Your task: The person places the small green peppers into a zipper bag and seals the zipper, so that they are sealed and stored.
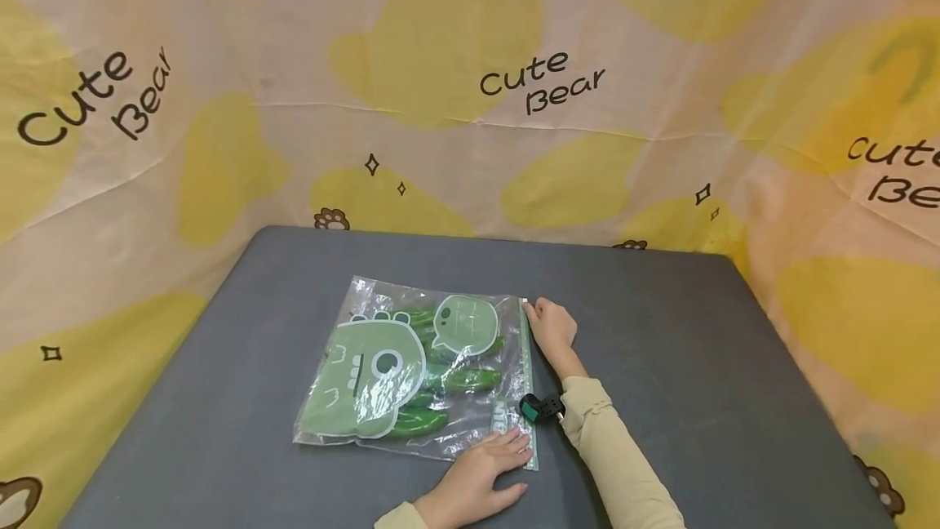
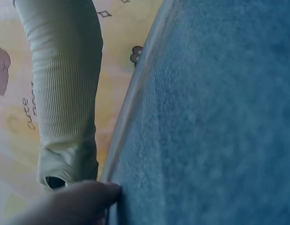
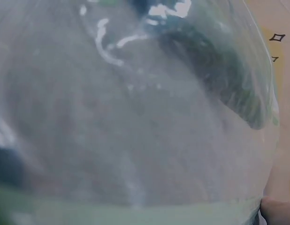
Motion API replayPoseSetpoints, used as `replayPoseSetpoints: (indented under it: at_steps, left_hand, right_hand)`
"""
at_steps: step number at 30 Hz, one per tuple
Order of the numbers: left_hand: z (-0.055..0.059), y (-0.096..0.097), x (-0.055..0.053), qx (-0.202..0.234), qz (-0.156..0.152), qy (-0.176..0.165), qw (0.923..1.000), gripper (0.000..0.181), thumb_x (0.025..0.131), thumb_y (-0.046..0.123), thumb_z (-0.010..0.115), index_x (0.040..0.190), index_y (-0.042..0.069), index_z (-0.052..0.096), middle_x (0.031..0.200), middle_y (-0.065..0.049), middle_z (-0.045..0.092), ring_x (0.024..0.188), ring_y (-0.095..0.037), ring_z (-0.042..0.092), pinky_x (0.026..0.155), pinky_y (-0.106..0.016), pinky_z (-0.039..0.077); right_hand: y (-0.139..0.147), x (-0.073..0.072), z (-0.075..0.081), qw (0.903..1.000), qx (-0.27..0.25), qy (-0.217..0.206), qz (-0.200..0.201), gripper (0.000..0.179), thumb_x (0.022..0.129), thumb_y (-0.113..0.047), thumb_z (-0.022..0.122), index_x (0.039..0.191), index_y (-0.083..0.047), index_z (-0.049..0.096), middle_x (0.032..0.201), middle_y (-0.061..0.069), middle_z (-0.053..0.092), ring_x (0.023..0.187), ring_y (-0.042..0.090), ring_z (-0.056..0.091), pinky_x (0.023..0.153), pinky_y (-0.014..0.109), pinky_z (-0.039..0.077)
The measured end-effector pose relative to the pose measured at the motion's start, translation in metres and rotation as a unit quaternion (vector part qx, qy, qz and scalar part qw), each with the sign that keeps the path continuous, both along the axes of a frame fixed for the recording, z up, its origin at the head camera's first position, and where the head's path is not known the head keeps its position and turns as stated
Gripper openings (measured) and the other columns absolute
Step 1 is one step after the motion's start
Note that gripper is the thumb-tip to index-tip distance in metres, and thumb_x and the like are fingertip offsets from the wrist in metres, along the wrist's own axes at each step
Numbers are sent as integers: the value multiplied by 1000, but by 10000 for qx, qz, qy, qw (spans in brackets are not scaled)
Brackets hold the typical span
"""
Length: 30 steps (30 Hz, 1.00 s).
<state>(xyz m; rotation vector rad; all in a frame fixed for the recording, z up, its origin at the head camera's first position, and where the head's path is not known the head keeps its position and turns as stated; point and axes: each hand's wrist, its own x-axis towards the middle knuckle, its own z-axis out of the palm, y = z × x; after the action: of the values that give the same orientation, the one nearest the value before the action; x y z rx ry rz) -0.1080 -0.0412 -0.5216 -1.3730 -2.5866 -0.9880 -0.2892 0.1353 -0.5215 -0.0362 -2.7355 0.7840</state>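
Note:
A clear plastic zip bag (image 1: 470, 423) with a green cartoon dinosaur print lies flat on the grey table. Inside it are several long, shiny green vegetables (image 1: 419, 423), partly hidden by the print; a dark green one (image 3: 229, 79) shows through the film in the right wrist view. My right hand (image 1: 552, 326), fingers curled, pinches the bag's far right corner at the end of its pale green zip strip (image 1: 526, 357). My left hand (image 1: 473, 476) rests with fingers extended on the near right corner, thumb spread off the bag. In the left wrist view only its thumb (image 2: 84, 199) shows.
The grey table (image 1: 661, 333) extends around the bag on all sides. A patterned cloth (image 1: 441, 170) with "Cute Bear" lettering stands up behind and along both sides. A black strapped device (image 1: 541, 408) sits on the right wrist, over the sleeve end.

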Motion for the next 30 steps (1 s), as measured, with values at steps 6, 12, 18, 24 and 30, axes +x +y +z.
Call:
replayPoseSetpoints:
  at_steps: [6,12,18,24,30]
  left_hand:
    - [-1,-2,-3,218,-591,-305,9975,32,89,21,56,118,9,58,126,-5,50,123,-21,35,98,-37,34]
    - [-1,-4,-6,216,-760,-629,9949,30,89,21,55,117,11,59,128,-4,49,125,-23,32,97,-42,35]
    - [-3,-8,-14,38,-742,-518,9959,28,88,22,57,114,13,62,128,-4,48,125,-23,32,98,-42,33]
    - [-3,-7,-25,-142,-955,-448,9943,29,89,23,55,117,14,60,130,-4,46,127,-22,29,99,-40,33]
    - [1,-2,-33,-96,-1076,-224,9939,29,89,24,55,116,15,60,132,-4,44,127,-21,28,100,-38,31]
  right_hand:
    - [2,5,1,9979,-438,98,469,43,88,-26,59,55,-14,34,46,-4,24,40,12,23,39,24,16]
    - [2,22,-1,9826,-1220,323,1362,30,84,-15,64,64,-11,43,53,-6,34,47,9,30,47,26,29]
    - [-1,37,-1,9728,-1655,76,1621,16,79,-10,69,73,-8,54,61,-4,47,52,10,40,47,26,37]
    - [8,33,2,9680,-1956,-394,1520,10,80,-6,67,77,-6,57,64,-2,49,56,14,43,49,26,38]
    - [20,26,5,9662,-1922,-537,1630,8,81,-3,64,80,-2,56,67,0,51,58,15,46,51,26,40]
